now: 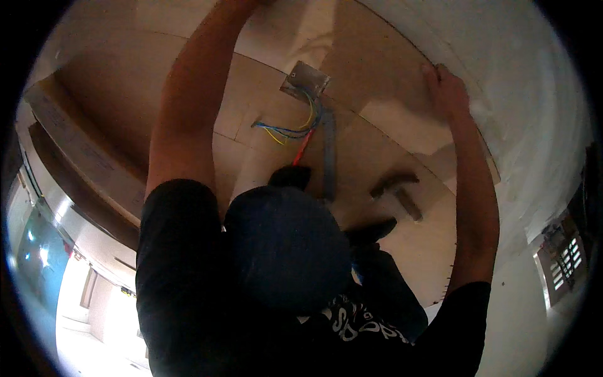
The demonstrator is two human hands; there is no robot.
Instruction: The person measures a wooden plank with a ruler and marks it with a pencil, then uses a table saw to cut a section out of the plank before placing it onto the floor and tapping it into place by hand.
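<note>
My left arm stretches to the top edge, where only a sliver of my left hand (262,2) shows; its fingers are out of sight. Far right, my right hand (451,94) rests against the light brown board (383,75), close to where it meets the pale wall (527,119). Its fingers are curled together, and whatever they may hold is too small to make out. Between my arms, a square metal plate or box (304,80) lies on the boards, with blue and yellow wires (292,132) beside it. Nearer, a hammer (400,193) lies on its side.
A thin red tool or rod (303,147) and a flat grey strip (330,157) lie by the wires. My bent knee (286,245) and a dark shoe (374,232) take up the near middle. Long brown boards (88,147) curve along the left.
</note>
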